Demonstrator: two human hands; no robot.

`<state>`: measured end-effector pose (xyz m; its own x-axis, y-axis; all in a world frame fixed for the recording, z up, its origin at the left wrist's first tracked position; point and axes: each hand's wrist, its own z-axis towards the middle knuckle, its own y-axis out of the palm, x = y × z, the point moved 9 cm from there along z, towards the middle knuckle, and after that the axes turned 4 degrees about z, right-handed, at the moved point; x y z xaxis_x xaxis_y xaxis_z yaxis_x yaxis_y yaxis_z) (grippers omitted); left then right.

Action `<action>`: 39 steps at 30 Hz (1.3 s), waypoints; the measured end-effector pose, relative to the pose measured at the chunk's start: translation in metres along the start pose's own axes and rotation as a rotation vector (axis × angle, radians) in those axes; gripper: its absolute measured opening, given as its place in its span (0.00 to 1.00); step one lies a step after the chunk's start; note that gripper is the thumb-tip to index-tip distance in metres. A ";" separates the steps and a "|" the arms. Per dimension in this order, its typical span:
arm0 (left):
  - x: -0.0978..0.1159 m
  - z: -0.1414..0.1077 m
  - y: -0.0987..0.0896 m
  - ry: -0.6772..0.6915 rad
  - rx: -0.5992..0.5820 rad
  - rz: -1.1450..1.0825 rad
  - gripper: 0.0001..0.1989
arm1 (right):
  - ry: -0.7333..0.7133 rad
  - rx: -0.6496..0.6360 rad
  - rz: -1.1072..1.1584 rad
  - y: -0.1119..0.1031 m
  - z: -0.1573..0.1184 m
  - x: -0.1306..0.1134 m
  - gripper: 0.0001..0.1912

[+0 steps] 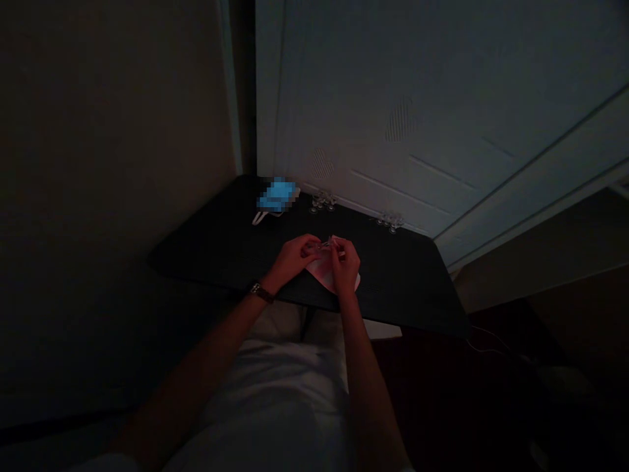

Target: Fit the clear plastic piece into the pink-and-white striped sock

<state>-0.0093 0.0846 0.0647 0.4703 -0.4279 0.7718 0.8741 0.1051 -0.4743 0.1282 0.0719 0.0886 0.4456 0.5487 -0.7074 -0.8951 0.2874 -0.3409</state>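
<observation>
Over the front part of a black tabletop (pixel 211 246), both hands meet at a thin pinkish-white pouch or bag (pixel 322 269). My left hand (pixel 296 254), with a dark watch band (pixel 262 292) on its wrist, pinches the upper left edge. Closed on the upper right edge is my right hand (pixel 346 262), its thumb and fingers pressed together. A small shiny piece (pixel 324 245) shows between the fingertips; the dim light hides its kind. The lower part of the pouch spreads under the right hand.
Behind my left hand lies a phone-like device (pixel 278 195) with a blurred blue screen. Two clusters of small clear pieces, a left one (pixel 323 200) and a right one (pixel 391 221), sit along a white panel (pixel 344 98). A pale cable (pixel 486 347) hangs at the right.
</observation>
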 end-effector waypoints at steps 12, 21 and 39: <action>0.001 -0.001 -0.007 -0.049 0.048 0.036 0.13 | -0.033 -0.060 0.017 0.005 0.002 -0.001 0.13; 0.002 -0.001 -0.006 -0.035 0.024 -0.020 0.14 | -0.066 -0.070 0.004 0.006 0.002 -0.003 0.14; 0.005 -0.001 -0.006 0.008 0.035 0.038 0.12 | -0.043 -0.070 -0.006 0.003 0.000 -0.006 0.15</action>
<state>-0.0126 0.0813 0.0708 0.5023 -0.4297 0.7503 0.8595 0.1530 -0.4878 0.1222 0.0695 0.0920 0.4495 0.5811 -0.6784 -0.8909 0.2357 -0.3883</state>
